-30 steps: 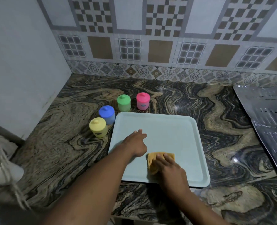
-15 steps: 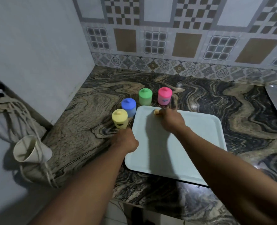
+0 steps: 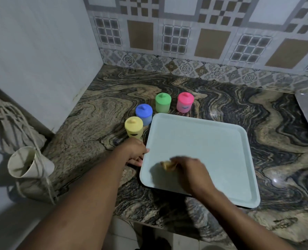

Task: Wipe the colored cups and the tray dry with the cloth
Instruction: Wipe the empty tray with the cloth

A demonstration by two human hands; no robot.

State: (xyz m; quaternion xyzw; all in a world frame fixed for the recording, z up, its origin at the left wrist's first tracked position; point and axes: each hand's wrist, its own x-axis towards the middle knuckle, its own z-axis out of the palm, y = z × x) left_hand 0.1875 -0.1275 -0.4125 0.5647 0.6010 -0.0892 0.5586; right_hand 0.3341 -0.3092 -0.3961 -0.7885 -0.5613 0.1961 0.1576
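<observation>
Pale tray (image 3: 212, 141) on counter (image 3: 95, 123). Right hand (image 3: 191, 170), motion-blurred, fingers bunched around yellow cloth (image 3: 167, 165), pressing it on tray's near-left area. Most bare tray surface lies beyond and rightward of fingers. Left hand (image 3: 135, 150) grips tray's left rim, fingers curled. Four colored cups (image 3: 143, 114) just off tray's far-left corner, nearer left hand.

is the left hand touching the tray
Touching. The head view shows the left hand with its thumb lying on the left rim of the tray, no gap between them.
</observation>
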